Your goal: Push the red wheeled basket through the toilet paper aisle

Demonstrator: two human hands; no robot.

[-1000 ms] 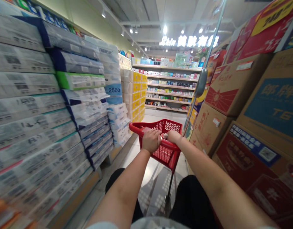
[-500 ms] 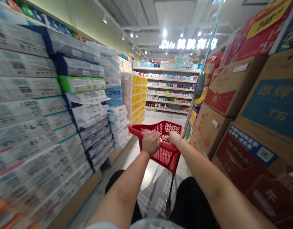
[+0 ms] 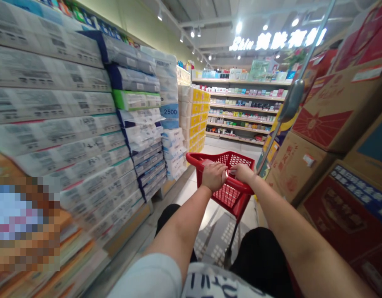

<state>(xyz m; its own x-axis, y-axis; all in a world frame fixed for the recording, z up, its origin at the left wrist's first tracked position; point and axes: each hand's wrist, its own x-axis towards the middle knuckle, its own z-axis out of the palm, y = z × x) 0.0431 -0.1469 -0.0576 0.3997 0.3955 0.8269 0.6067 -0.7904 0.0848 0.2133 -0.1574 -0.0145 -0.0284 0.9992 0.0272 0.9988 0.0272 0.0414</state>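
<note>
A red plastic shopping cart (image 3: 230, 194) with a perforated basket is in front of me in the aisle. My left hand (image 3: 214, 176) is wrapped over the near bar of its rim, fingers closed. Beside it, my right hand (image 3: 242, 171) is closed on the same red bar, a little further right. The two hands are close together with a small gap between them. What lies inside the basket is mostly hidden by my hands and the rim.
Stacked tissue packs (image 3: 54, 103) line the left side, with yellow-and-white packs (image 3: 199, 120) further on. Cardboard cartons (image 3: 324, 116) are piled on the right, near a slanting metal pole (image 3: 290, 105). Shelves of small boxes (image 3: 247, 107) stand at the far end.
My view has swung left, so the cart, my hands and the shelves sit further right. Orange packs at lower left have come into view. Both hands keep hold of the cart.
</note>
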